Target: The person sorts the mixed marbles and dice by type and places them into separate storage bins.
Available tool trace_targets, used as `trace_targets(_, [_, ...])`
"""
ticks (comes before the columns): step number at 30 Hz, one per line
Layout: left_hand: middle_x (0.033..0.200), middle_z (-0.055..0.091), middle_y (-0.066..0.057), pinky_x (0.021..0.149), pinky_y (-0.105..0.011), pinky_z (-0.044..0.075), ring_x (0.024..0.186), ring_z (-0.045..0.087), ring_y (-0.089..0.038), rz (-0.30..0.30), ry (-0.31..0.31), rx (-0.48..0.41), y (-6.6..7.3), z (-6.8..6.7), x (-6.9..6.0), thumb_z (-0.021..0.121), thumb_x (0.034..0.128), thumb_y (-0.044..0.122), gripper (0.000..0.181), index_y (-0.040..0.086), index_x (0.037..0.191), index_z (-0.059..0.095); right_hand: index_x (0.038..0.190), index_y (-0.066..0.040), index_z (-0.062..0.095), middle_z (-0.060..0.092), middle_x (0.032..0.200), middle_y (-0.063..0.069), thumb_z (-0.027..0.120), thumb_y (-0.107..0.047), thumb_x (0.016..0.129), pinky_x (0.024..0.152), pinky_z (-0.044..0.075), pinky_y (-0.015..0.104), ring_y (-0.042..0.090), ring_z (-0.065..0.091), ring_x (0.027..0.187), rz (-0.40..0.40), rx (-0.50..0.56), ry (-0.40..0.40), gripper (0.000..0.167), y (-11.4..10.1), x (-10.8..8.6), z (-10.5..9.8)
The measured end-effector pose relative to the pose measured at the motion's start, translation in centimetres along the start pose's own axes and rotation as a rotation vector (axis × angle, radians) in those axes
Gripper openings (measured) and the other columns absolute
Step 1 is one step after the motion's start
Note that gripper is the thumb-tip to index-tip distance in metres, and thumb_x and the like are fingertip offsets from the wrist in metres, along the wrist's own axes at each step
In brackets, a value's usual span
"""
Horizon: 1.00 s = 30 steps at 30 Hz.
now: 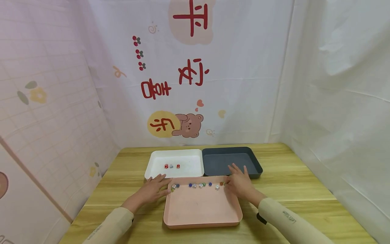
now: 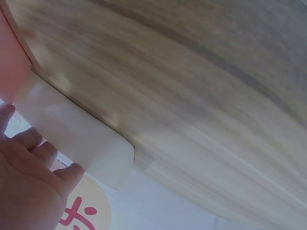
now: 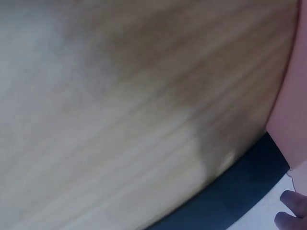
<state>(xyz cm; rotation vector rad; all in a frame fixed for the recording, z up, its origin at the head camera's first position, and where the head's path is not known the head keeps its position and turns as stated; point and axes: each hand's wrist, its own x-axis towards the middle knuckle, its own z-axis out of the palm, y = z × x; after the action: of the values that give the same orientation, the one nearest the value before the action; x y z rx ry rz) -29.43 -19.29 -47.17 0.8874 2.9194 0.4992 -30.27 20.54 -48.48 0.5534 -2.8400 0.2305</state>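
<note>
A pink tray (image 1: 202, 206) lies in front, with white dice (image 1: 217, 187), blue beads (image 1: 210, 184) and other small coloured pieces along its far edge. My left hand (image 1: 151, 190) is at the tray's far left corner, fingers spread and relaxed; in the left wrist view the hand (image 2: 33, 177) is beside the white tray's wall (image 2: 72, 129). My right hand (image 1: 240, 182) is at the far right corner, fingers extended, near an orange bead (image 1: 221, 183). In the right wrist view only fingertips (image 3: 290, 211) show. Whether either hand touches the pink tray's rim is unclear.
Behind the pink tray, a white tray (image 1: 189, 172) holds two red dice (image 1: 178, 166) and a clear piece (image 1: 171, 166). Beside it on the right is a dark grey tray (image 1: 233, 162). Wood-grain table (image 1: 292, 189) surrounds them; printed white cloth (image 1: 243, 84) hangs behind.
</note>
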Motion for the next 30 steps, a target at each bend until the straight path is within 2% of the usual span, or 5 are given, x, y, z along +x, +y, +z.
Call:
trace_targets(4, [0.150, 0.038, -0.029, 0.108, -0.072, 0.019, 0.141, 0.029, -0.050, 0.003, 0.002, 0.000, 0.1, -0.1, 0.0, 0.055, 0.1021, 0.037, 0.054, 0.007, 0.146, 0.050, 0.085, -0.020, 0.080, 0.049, 0.144, 0.023, 0.081, -0.027, 0.083, 0.108, 0.012, 0.075, 0.043, 0.032, 0.142, -0.013, 0.074, 0.067, 0.007, 0.6, 0.6, -0.8])
trace_targets(8, [0.150, 0.037, -0.029, 0.108, -0.072, 0.018, 0.140, 0.028, -0.051, 0.002, 0.006, -0.008, 0.0, -0.1, 0.1, 0.054, 0.1023, 0.037, 0.054, 0.006, 0.146, 0.050, 0.086, -0.020, 0.080, 0.049, 0.143, 0.026, 0.080, -0.026, 0.084, 0.106, 0.013, 0.076, 0.046, 0.033, 0.140, 0.006, 0.117, 0.098, 0.007, 1.8, 1.7, -1.8])
trace_targets(17, [0.151, 0.038, -0.029, 0.108, -0.072, 0.018, 0.141, 0.028, -0.049, -0.001, 0.002, -0.013, 0.0, -0.1, 0.3, 0.054, 0.1023, 0.038, 0.054, 0.006, 0.146, 0.050, 0.094, -0.017, 0.080, 0.045, 0.145, 0.028, 0.076, -0.026, 0.089, 0.104, 0.016, 0.077, 0.050, 0.030, 0.139, 0.136, 0.167, 0.098, 0.012, 4.5, 4.6, -3.0])
trace_targets(23, [0.151, 0.036, -0.029, 0.108, -0.072, 0.017, 0.142, 0.027, -0.050, -0.001, -0.010, -0.022, 0.1, 0.0, 0.4, 0.054, 0.1027, 0.037, 0.054, 0.006, 0.147, 0.048, 0.101, -0.015, 0.080, 0.048, 0.143, 0.027, 0.072, -0.026, 0.092, 0.104, 0.013, 0.078, 0.050, 0.029, 0.140, 0.209, 0.228, 0.080, 0.015, 5.2, 6.0, -2.4])
trace_targets(30, [0.150, 0.038, -0.029, 0.108, -0.072, 0.018, 0.141, 0.028, -0.050, -0.004, -0.005, -0.013, 0.0, 0.0, 0.2, 0.054, 0.1022, 0.037, 0.054, 0.006, 0.146, 0.050, 0.105, -0.014, 0.079, 0.053, 0.140, 0.024, 0.071, -0.026, 0.093, 0.105, 0.011, 0.078, 0.049, 0.030, 0.140, 0.302, 0.243, 0.030, 0.019, 5.2, 7.2, -0.2])
